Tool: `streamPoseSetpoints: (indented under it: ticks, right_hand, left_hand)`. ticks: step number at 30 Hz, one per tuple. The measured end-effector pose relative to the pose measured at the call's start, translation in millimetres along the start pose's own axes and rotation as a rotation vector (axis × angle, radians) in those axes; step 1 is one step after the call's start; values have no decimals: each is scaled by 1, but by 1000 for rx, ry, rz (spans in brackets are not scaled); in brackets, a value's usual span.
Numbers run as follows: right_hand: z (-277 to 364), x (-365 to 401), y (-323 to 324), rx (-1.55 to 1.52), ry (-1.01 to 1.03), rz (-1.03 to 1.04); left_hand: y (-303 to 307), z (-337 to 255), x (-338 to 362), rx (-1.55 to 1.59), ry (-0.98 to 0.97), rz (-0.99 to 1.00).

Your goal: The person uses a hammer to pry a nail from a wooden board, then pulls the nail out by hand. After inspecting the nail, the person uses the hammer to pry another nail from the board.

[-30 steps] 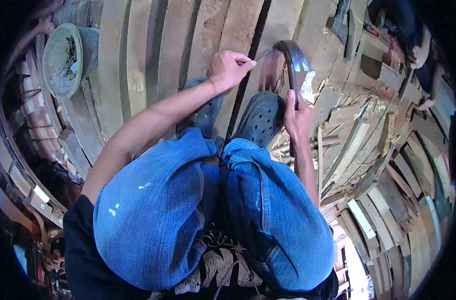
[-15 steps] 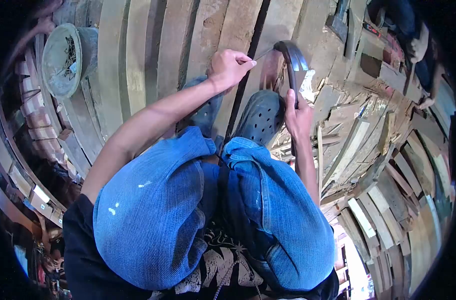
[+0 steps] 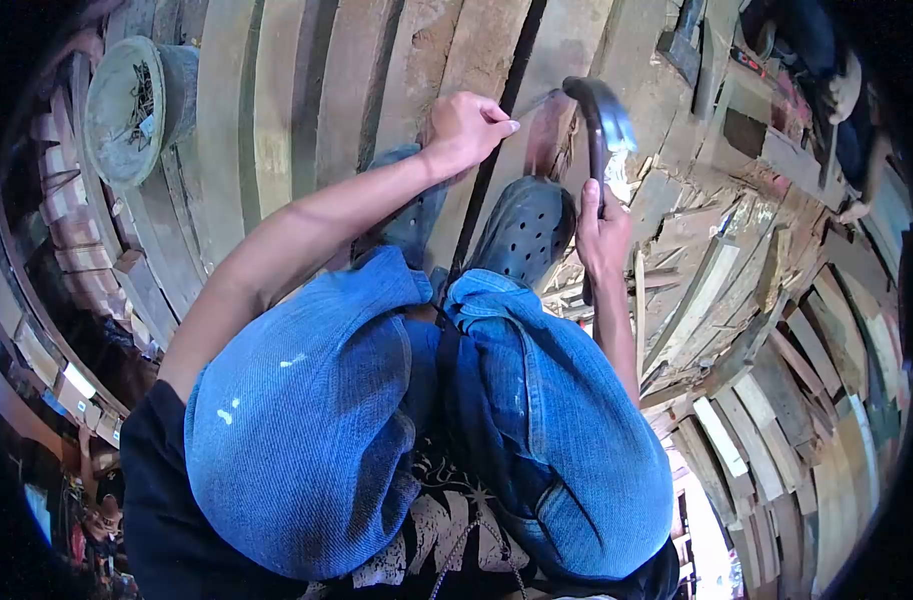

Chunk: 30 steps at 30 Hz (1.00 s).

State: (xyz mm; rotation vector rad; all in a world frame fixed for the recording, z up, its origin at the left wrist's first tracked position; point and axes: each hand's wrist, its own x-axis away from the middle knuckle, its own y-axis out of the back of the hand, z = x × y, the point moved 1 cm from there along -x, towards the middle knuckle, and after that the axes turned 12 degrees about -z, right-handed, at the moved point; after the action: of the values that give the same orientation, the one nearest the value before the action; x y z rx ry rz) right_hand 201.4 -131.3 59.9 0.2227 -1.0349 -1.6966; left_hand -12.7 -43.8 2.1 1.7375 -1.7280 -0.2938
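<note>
My right hand (image 3: 602,235) is wrapped round the handle of a dark, curved-headed hammer (image 3: 598,120). Beyond that hand, the head's tip touches or sits close to the end of a thin nail (image 3: 536,104). My left hand (image 3: 464,130) pinches the other end of the nail between thumb and fingers, above the wooden planks (image 3: 356,80). The toes of two dark perforated clogs (image 3: 524,230) lie below the hands.
A bucket (image 3: 126,112) with nails in it stands at upper left. Another hammer (image 3: 682,50) lies at upper right. A co-worker's hands (image 3: 844,95) show at the far right. Stacked wood pieces (image 3: 776,430) fill the lower right.
The hammer's head has shifted slightly right and turned a little. My left hand has moved slightly and still pinches the nail.
</note>
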Motion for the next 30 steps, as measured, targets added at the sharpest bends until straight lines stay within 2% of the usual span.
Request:
streamPoseSetpoints:
  ticks: [3, 6, 8, 10, 14, 17, 18, 23, 25, 26, 30]
  right_hand:
    - [4, -3, 3, 43, 70, -19]
    - [2, 1, 3, 17, -89, 30]
    - [1, 1, 1, 23, -20, -5]
    - [-3, 0, -4, 4, 54, -75]
    - [-1, 2, 5, 36, -14, 10]
    - [-4, 4, -1, 4, 34, -33]
    - [-1, 0, 0, 120, -1, -17]
    - [4, 0, -1, 52, -52, 11]
    - [4, 0, -3, 21, 73, -82]
    - [3, -2, -1, 108, 18, -23]
    - [-3, 1, -1, 41, -13, -26]
  left_hand:
    - [1, -3, -2, -22, 19, 28]
    - [1, 0, 2, -19, 57, 44]
    - [0, -2, -1, -50, -20, 3]
    - [-1, -1, 0, -43, -4, 6]
    - [0, -1, -1, -55, 13, 18]
    - [0, 0, 0, -43, 33, 20]
    - [-1, 0, -1, -42, 27, 19]
    - [0, -2, 0, -87, 61, 35]
    - [1, -2, 1, -54, 50, 40]
    - [2, -3, 0, -24, 37, 42]
    - [0, -1, 3, -57, 96, 47]
